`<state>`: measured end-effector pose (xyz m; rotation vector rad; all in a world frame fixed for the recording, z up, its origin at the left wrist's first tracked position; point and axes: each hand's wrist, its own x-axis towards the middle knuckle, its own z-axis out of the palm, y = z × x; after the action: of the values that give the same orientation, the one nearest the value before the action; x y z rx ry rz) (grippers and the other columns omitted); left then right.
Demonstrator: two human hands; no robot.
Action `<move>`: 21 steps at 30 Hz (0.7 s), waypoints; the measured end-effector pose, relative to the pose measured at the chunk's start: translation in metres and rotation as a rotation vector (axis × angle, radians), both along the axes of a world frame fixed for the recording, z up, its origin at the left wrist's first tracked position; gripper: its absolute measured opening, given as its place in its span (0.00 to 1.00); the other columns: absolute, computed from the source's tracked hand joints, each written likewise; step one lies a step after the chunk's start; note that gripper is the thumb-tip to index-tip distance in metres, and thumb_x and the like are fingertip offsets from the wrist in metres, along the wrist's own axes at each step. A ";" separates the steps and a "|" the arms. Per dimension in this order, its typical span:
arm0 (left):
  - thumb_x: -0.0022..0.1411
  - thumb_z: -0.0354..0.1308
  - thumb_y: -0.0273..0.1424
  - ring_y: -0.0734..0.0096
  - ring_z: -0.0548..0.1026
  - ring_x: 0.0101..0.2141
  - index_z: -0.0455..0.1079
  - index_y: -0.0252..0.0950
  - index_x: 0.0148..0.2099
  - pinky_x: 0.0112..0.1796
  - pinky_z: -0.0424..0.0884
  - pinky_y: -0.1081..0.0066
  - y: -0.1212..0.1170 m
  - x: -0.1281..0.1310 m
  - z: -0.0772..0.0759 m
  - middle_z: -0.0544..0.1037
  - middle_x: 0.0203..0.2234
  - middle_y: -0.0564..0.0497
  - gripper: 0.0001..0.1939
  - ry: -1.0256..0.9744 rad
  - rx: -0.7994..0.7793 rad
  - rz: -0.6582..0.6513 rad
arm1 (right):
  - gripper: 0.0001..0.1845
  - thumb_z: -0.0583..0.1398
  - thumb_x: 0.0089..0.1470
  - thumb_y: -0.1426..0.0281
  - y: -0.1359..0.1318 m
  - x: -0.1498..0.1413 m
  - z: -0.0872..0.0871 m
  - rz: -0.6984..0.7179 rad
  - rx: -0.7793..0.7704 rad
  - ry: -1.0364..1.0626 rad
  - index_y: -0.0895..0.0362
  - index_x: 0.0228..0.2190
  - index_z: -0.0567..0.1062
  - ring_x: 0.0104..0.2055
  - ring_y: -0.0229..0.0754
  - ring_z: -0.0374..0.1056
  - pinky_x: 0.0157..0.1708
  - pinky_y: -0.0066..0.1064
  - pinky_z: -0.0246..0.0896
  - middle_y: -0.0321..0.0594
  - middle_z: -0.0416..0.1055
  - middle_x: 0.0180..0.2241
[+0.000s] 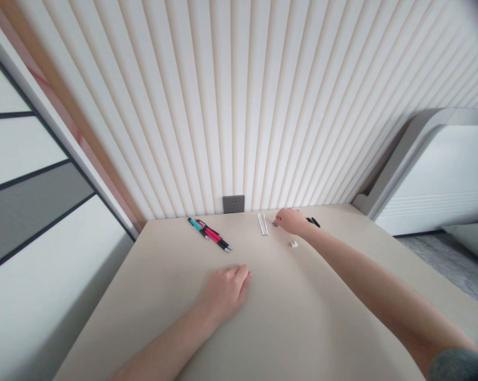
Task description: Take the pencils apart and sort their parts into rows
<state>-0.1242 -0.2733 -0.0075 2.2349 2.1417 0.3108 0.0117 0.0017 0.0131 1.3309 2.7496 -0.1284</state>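
A beige tabletop (302,323) stands against a ribbed white wall panel (239,106) with a grey wall socket (233,203) low down. The left hand (225,292) rests open, palm down, on the near surface, well apart from everything else. The right hand (291,221) reaches the far edge, fingers curled down; whether it grips the small grey piece (274,224) at its fingertips, I cannot tell. Just beside it lie a black object (314,222), two white sticks (262,224), a small white block (293,244), and, further left, a teal pen (198,228) and pink-and-black pens (214,236).

Ribbed cream wall panelling (239,95) with grey socket (233,203); grey-and-white panelled door (28,180) left; grey carpet (449,259) right.
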 end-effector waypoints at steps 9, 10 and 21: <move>0.73 0.38 0.33 0.66 0.77 0.30 0.66 0.39 0.40 0.30 0.65 0.70 0.000 0.001 0.002 0.78 0.32 0.50 0.15 0.009 -0.016 0.004 | 0.14 0.61 0.56 0.65 0.025 0.022 0.016 -0.013 0.010 -0.061 0.54 0.43 0.79 0.55 0.55 0.64 0.52 0.44 0.53 0.49 0.73 0.50; 0.74 0.38 0.33 0.66 0.77 0.31 0.66 0.39 0.40 0.30 0.65 0.70 0.000 0.001 0.002 0.78 0.32 0.50 0.15 0.009 -0.017 0.003 | 0.14 0.61 0.56 0.64 0.026 0.022 0.015 -0.011 0.009 -0.069 0.54 0.43 0.79 0.56 0.55 0.64 0.52 0.44 0.52 0.50 0.73 0.51; 0.73 0.39 0.33 0.66 0.77 0.30 0.66 0.39 0.39 0.29 0.64 0.70 0.000 -0.001 -0.002 0.78 0.30 0.50 0.15 -0.036 0.020 -0.009 | 0.13 0.59 0.55 0.67 0.026 0.016 -0.001 -0.009 0.024 -0.141 0.58 0.40 0.79 0.53 0.57 0.65 0.50 0.48 0.53 0.54 0.74 0.47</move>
<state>-0.1247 -0.2733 -0.0099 2.2310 2.1200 0.3713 0.0273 0.0277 0.0119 1.3040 2.6365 -0.0023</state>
